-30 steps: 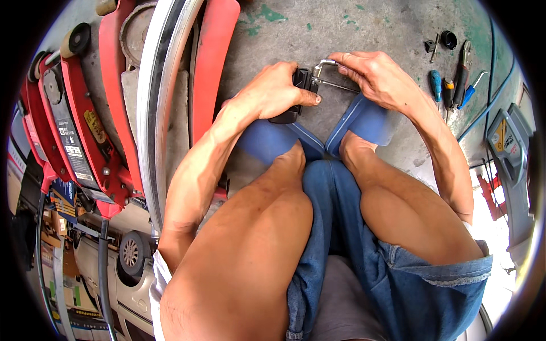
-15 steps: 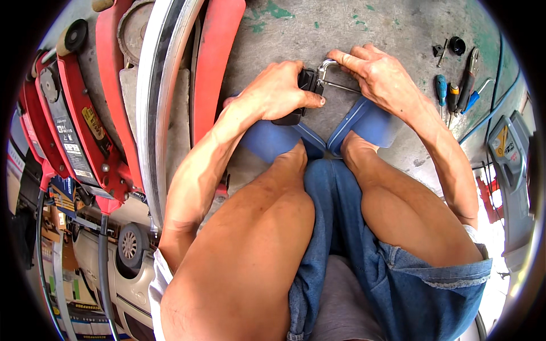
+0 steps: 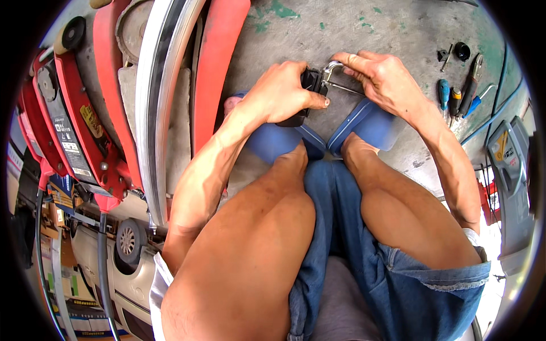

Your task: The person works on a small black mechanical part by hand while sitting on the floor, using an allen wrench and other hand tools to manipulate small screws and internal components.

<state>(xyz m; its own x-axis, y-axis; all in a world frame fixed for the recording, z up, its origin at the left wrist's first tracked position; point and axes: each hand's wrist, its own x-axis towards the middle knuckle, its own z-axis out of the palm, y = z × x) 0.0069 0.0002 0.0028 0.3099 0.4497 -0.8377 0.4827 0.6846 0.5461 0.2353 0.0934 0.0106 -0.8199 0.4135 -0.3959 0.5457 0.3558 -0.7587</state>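
Over my blue sandals (image 3: 364,126), both hands meet at one black part with shiny metal fittings. My left hand (image 3: 284,94) is closed round the black part (image 3: 311,80), its thumb along the near side. From the right end of that part rises a curved silver metal piece (image 3: 331,66). Just below it a thin metal rod (image 3: 347,90) runs right, and its far end goes out of sight under my right hand (image 3: 384,79). The fingertips of that hand bend over the top of the curved piece. Whether the palm holds a handle is hidden.
At the right lie a blue-handled screwdriver (image 3: 443,94), a yellow-and-black screwdriver (image 3: 455,101), pliers (image 3: 472,88) and a small black cap (image 3: 462,52). A blue hose (image 3: 495,113) crosses there. Red floor jacks (image 3: 213,74) and a silver rim (image 3: 162,102) stand to the left.
Both hands and the black part have shifted slightly right in the picture. The grip looks the same, with the right fingertips still at the curved metal piece.
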